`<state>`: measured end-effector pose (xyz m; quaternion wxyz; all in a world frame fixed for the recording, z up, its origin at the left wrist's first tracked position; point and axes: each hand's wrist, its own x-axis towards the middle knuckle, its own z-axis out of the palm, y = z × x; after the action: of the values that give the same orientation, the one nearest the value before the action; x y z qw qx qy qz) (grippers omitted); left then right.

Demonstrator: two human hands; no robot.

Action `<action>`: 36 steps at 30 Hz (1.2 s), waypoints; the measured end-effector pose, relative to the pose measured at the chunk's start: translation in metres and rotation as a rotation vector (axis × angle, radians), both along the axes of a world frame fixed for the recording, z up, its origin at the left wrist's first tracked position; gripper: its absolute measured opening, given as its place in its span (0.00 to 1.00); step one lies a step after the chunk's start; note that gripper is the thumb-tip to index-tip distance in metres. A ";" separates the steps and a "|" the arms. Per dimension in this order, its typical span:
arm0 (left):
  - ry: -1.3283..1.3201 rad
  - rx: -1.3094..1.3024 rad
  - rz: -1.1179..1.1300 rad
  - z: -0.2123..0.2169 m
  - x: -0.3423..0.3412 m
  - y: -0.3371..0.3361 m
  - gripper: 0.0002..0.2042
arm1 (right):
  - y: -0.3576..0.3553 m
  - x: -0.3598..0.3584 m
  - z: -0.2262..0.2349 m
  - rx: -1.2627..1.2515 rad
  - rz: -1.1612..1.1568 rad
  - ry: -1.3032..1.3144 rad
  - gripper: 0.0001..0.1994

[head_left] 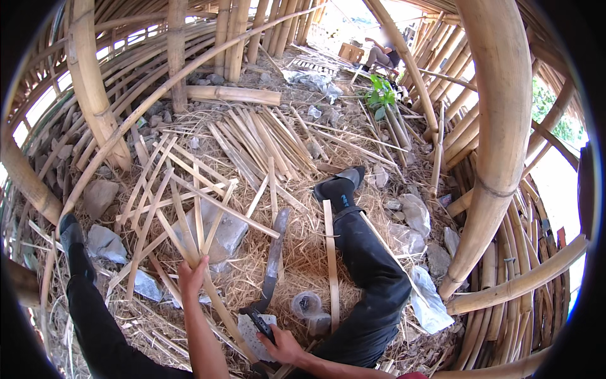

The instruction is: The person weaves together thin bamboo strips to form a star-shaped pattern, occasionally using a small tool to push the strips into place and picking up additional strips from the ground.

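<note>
My left hand (192,276) is closed round a bamboo strip (222,309). Beyond its fingers the bamboo fans out as several split lengths (181,241), over a flat grey stone (222,228). My right hand (287,348) grips the dark handle of a machete (274,258). Its long, dark, slightly curved blade points away from me, above the straw-like shavings. Under the handle is a pale, flat, speckled block (254,336). The blade appears apart from the strip in my left hand.
Cut bamboo slats (268,142) lie in a pile ahead. Clear plastic cups (307,305) stand by my bent right leg (372,278). Thick bamboo poles (499,139) rise at the right. A person (382,54) sits far back. Shavings (303,246) cover the ground.
</note>
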<state>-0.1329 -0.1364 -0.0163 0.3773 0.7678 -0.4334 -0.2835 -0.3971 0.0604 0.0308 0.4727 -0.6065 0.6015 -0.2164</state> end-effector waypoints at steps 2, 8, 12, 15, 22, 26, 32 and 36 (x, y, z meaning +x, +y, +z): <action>0.043 0.016 -0.005 0.004 -0.007 -0.002 0.29 | 0.002 -0.001 -0.005 -0.013 0.013 -0.003 0.22; 0.127 -0.047 -0.021 -0.005 -0.005 -0.002 0.29 | 0.006 0.001 -0.030 -0.082 0.084 0.049 0.21; 0.080 -0.046 -0.017 -0.010 -0.006 -0.001 0.30 | 0.007 0.002 -0.031 -0.103 0.074 0.058 0.22; 0.071 -0.049 -0.020 -0.012 0.000 0.000 0.31 | 0.001 0.006 -0.014 -0.024 0.044 0.090 0.22; 0.091 -0.038 -0.005 0.003 -0.005 0.004 0.31 | -0.004 0.001 -0.009 0.141 -0.041 -0.075 0.24; 0.113 -0.055 -0.010 0.002 -0.009 0.000 0.31 | -0.003 0.004 -0.032 0.040 -0.143 -0.429 0.21; 0.123 -0.003 -0.008 -0.008 0.000 0.000 0.31 | -0.008 -0.005 -0.038 -0.005 -0.042 -0.245 0.19; 0.154 0.012 -0.032 -0.006 -0.007 0.000 0.31 | -0.008 -0.010 -0.027 -0.010 -0.054 -0.254 0.16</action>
<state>-0.1402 -0.1366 -0.0221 0.4002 0.7389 -0.4137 -0.3503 -0.4073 0.0520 0.0042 0.5360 -0.5601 0.5519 -0.3072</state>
